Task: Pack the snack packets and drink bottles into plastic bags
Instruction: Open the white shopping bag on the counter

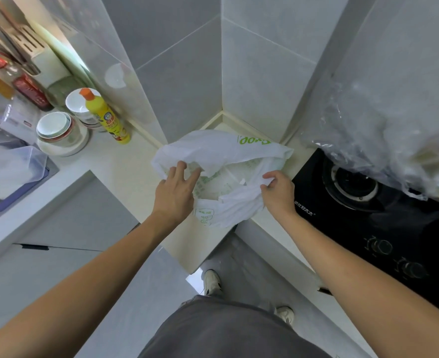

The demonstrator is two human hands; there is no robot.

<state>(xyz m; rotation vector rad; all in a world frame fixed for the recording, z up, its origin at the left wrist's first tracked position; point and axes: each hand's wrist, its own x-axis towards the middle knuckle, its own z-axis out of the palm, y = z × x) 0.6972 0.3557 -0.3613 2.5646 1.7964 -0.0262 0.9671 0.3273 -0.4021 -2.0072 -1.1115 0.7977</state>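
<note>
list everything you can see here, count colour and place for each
plastic bag: one, white with green print, on the counter corner between both hands
yellow bottle: one, yellow with orange cap, upright on the counter left of the bag
bowls: two stacks, white, left of the yellow bottle
sauce bottles: several, dark and amber, far left by the wall
clear container: one, see-through, lower left at the sink
gas stove: one, black, right of the bag
clear plastic sheet: one, crumpled, above the stove
shoes: two, white, on the floor
left hand: fingers spread on the bag
right hand: pinching the bag's edge
</note>
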